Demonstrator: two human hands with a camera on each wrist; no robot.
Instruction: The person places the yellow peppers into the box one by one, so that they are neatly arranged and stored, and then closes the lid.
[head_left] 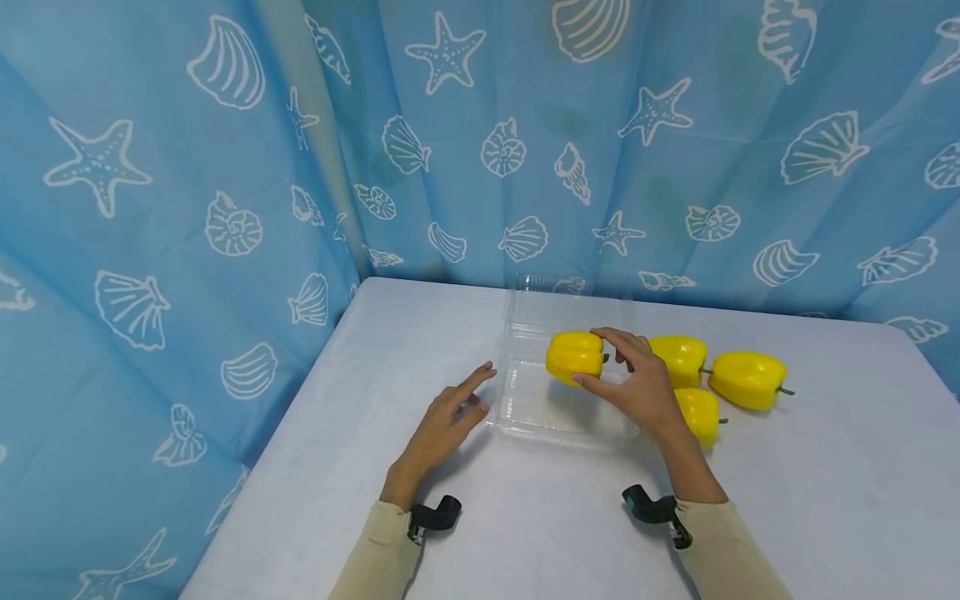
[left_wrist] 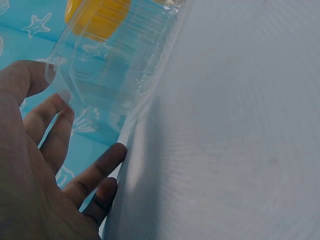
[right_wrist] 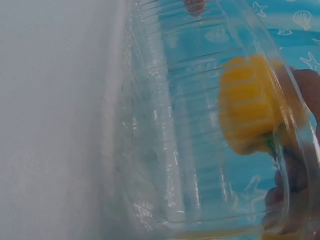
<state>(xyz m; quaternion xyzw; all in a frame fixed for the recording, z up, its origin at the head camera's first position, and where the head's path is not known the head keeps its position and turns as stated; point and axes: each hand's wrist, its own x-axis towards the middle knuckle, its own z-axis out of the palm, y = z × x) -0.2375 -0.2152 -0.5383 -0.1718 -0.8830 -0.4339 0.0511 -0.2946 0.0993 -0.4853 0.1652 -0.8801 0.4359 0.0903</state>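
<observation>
My right hand (head_left: 641,383) holds a yellow bell pepper (head_left: 573,357) between thumb and fingers, its green stem toward the palm. The pepper is above a clear plastic clamshell box (head_left: 517,408), whose hinged lid (head_left: 536,308) lies open at the back. Through the box wall, the right wrist view shows the same bell pepper (right_wrist: 245,107). At the box's left side is my left hand (head_left: 442,425), fingers spread and relaxed. In the left wrist view, fingertips of the left hand (left_wrist: 45,140) overlap the box's rim corner (left_wrist: 52,72).
Right of the box, behind my right hand, lie three more yellow bell peppers: one at the back (head_left: 678,358), one in front (head_left: 699,417) and one farther right (head_left: 748,379). A white cloth covers the table (head_left: 840,467). A blue shell-patterned curtain (head_left: 465,167) hangs at the back and left.
</observation>
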